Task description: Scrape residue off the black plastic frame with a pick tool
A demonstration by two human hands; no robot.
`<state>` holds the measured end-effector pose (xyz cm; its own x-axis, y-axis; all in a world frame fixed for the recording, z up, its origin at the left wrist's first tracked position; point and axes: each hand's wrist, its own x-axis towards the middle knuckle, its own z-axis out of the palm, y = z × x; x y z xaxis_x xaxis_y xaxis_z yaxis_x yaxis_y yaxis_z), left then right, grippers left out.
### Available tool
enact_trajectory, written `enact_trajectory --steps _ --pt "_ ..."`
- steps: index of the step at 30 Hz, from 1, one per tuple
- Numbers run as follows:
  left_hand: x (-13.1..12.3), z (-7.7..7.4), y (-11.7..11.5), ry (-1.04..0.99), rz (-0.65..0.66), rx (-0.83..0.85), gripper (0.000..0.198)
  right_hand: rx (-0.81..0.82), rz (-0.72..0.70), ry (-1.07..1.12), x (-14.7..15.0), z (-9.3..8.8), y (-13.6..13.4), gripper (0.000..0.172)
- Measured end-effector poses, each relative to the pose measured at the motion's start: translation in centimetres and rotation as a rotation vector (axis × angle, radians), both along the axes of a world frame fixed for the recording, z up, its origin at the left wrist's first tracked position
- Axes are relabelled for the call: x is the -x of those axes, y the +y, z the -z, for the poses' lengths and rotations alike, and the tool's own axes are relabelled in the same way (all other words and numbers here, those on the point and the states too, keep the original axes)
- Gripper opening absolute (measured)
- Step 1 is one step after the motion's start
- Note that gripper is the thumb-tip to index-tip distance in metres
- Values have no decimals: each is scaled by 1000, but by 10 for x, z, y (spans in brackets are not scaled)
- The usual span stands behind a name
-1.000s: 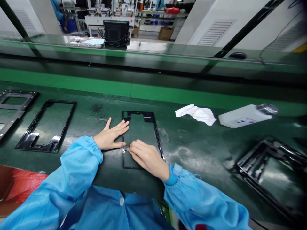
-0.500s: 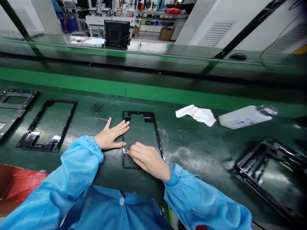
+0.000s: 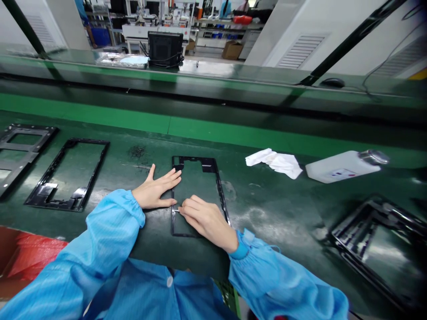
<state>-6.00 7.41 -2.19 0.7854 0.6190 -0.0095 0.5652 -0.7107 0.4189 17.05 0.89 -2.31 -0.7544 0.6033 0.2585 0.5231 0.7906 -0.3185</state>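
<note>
A thin black rectangular frame (image 3: 220, 191) lies flat on the green bench in front of me. My left hand (image 3: 156, 190) is spread open, with its fingertips and thumb resting on the frame's left side. Pinched in the fingers of my right hand (image 3: 207, 221) is a small, thin, shiny blade (image 3: 176, 210), mostly hidden by the fingers. Its tip meets the inner edge of the frame's left bar, just below my left thumb.
Dark shavings (image 3: 137, 152) lie beyond my left hand. Another black frame (image 3: 95, 171) and a grey-black panel (image 3: 31, 153) are at left, above a box with red wrap (image 3: 28, 255). At right are crumpled white tissue (image 3: 276, 163), a white bottle (image 3: 340, 167) and stacked black frames (image 3: 353, 253).
Both hands keep nearly the same place on the frame. The blade's tip has shifted very slightly up along the left bar, and the whole view has moved a little.
</note>
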Motion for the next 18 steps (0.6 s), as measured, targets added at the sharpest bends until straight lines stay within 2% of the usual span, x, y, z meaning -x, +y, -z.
enact_trajectory --steps 6,13,16,18 --pt "0 -2 0 -4 -6 10 73 23 -48 -17 0 -1 -3 23" --pt "0 -1 0 -11 -12 6 72 3 15 10 1 -1 -3 24" --pt "0 -1 0 -6 -8 7 73 54 -36 13 -1 -2 -4 23" --pt "0 -1 0 -3 -7 11 74 87 -16 45 -2 -2 -4 22"
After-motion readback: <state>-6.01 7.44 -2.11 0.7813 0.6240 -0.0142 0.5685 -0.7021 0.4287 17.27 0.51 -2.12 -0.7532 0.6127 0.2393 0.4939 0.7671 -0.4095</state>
